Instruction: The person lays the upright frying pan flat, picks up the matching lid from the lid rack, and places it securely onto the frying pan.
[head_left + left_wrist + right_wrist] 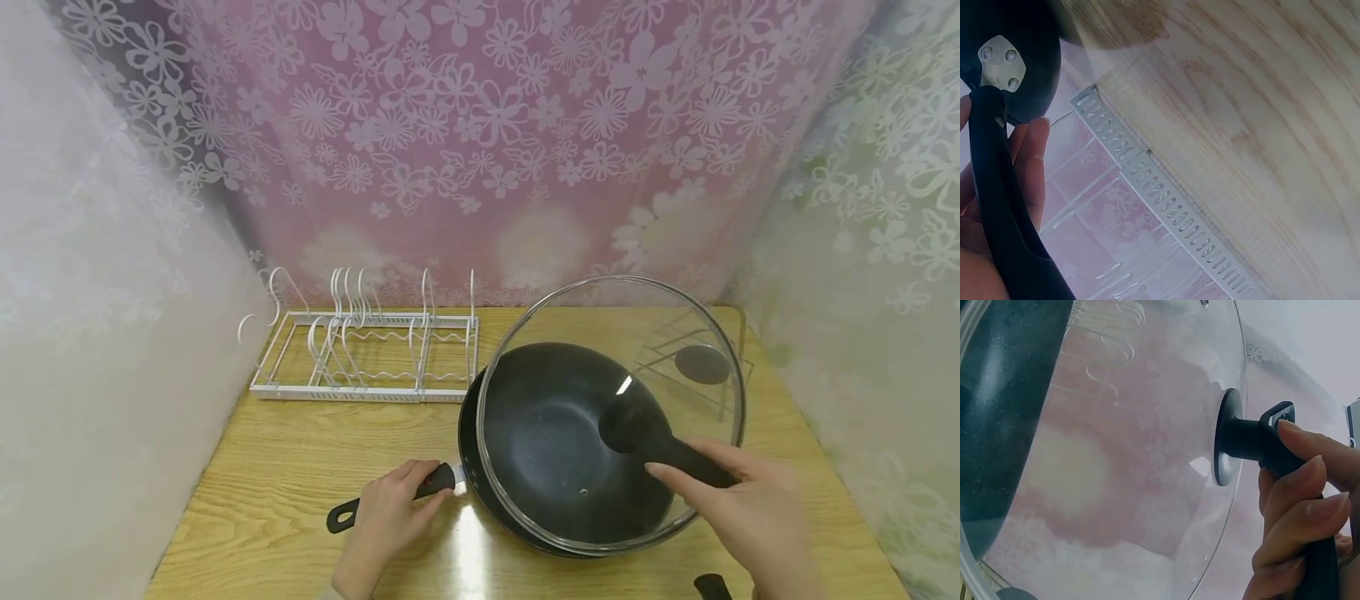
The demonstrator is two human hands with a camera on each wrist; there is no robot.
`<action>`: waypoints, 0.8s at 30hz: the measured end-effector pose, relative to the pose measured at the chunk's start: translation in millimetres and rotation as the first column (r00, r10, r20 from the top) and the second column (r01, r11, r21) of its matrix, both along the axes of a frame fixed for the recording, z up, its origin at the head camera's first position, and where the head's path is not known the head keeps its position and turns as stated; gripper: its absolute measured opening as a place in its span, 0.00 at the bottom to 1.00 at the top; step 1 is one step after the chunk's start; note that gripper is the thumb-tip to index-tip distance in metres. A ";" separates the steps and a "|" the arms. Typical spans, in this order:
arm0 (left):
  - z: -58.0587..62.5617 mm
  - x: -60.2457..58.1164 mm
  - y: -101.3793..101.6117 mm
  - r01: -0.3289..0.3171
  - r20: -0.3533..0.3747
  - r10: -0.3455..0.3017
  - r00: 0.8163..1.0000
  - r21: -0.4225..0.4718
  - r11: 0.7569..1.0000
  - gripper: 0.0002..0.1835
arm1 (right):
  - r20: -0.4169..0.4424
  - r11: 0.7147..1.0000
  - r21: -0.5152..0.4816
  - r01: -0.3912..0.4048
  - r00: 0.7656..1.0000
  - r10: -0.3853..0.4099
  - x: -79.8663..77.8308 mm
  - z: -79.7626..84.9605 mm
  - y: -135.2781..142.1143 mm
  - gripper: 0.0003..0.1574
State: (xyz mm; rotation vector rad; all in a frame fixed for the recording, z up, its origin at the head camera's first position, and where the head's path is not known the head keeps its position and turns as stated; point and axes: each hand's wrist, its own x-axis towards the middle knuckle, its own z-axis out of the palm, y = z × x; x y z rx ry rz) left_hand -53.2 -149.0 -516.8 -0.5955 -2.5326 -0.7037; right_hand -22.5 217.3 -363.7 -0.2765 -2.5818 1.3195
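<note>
A dark wok [469, 442] rests on the wooden table. My left hand [397, 507] grips its black handle [994, 169] at the left, with the thumb and fingers around it in the left wrist view. Above the wok, a clear glass lid [741, 387] with a steel rim is tilted and covers most of it in the head view. My right hand [750, 508] holds the lid's long black handle [1285, 456], fingers curled round it. Whether the lid's rim touches the wok, I cannot tell.
A white wire dish rack [360, 392] stands at the back left, near the floral curtain [465, 150]. Through the lid, a wire rack [663, 337] and a dark oval [702, 364] show at the back right. Another black handle [712, 587] juts in at the front edge.
</note>
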 end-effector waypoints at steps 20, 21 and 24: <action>-2.4 -0.2 -0.7 0.000 0.014 0.000 1.000 -0.018 1.000 0.21 | 0.189 0.972 0.137 -0.192 0.968 0.164 -51.2 -16.1 -10.0 0.36; -2.6 -0.4 -0.6 0.000 0.013 0.001 1.000 -0.019 1.000 0.21 | 0.202 0.975 0.101 -0.196 0.964 0.173 -54.1 -17.1 -10.1 0.36; -3.3 -0.5 -1.4 -0.002 0.006 0.002 1.000 -0.022 1.000 0.21 | 0.227 0.978 -0.003 -0.211 0.952 0.206 -61.4 -20.0 -11.0 0.35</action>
